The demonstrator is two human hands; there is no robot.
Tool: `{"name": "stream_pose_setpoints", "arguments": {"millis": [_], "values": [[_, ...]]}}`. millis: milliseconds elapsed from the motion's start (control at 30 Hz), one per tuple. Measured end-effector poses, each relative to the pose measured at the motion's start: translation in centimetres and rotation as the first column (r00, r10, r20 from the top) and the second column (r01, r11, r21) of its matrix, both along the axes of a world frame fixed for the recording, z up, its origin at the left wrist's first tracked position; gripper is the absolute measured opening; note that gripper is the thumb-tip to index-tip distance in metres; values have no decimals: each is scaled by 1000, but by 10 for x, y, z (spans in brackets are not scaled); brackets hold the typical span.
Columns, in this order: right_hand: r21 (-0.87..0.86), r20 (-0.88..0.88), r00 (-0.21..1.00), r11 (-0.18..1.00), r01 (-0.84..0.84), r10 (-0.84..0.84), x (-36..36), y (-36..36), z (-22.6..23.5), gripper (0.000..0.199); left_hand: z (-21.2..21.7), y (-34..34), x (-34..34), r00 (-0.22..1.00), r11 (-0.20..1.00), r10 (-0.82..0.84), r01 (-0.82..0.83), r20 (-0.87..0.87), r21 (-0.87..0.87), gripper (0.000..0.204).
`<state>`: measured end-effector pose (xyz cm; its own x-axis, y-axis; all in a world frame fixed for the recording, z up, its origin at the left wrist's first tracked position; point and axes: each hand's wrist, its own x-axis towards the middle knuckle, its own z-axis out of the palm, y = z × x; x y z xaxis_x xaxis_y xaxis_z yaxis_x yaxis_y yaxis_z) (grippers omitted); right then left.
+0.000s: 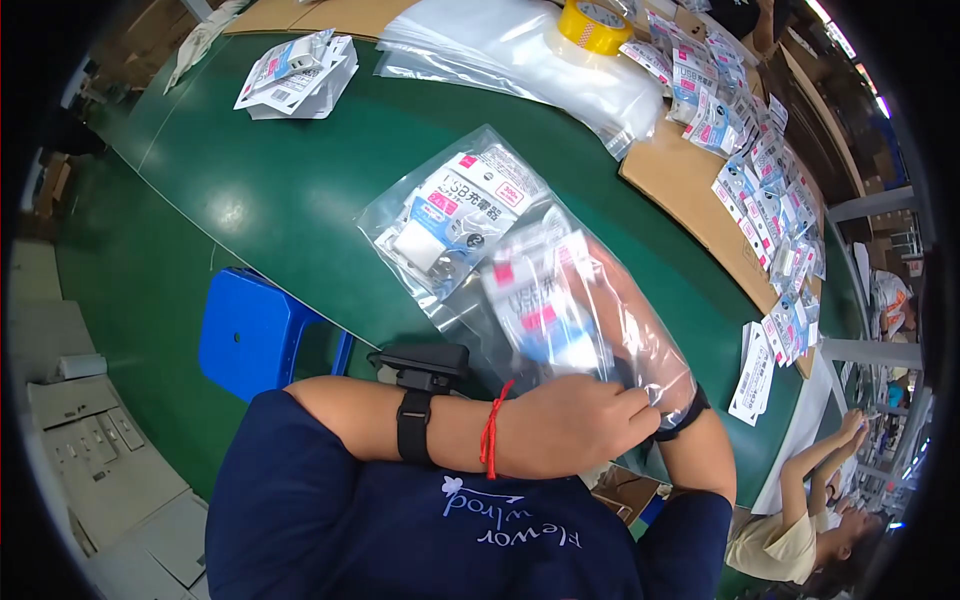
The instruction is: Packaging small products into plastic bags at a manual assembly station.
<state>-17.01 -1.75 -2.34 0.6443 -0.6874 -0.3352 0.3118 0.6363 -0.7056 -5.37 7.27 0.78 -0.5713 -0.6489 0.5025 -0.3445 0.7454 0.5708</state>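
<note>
Head view: left hand (pixel 575 425) pinches the lower edge of a clear plastic bag (pixel 500 260) that reaches up and away over the green table (pixel 270 190). Right hand (pixel 610 300) is pushed inside the bag, gripping a blurred white-and-pink packaged charger (pixel 545 310). Another packaged charger (pixel 455 215) lies deeper in the bag, beyond both hands.
</note>
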Motion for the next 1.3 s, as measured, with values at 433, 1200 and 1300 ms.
{"name": "stream_pose_setpoints", "arguments": {"millis": [433,1200,1300], "values": [[-440,-513,837,896,-63,-193,27,-8,-15,36,3,-1,8,988,993,-116,114,-104,-30,14],[-357,-353,901,926,119,-252,48,8,16,29,-2,-30,40,978,967,203,-209,-58,-142,32],[-585,-564,824,733,-348,-59,-6,10,20,31,-19,-58,60,874,886,460,-440,157,-147,47]]}}
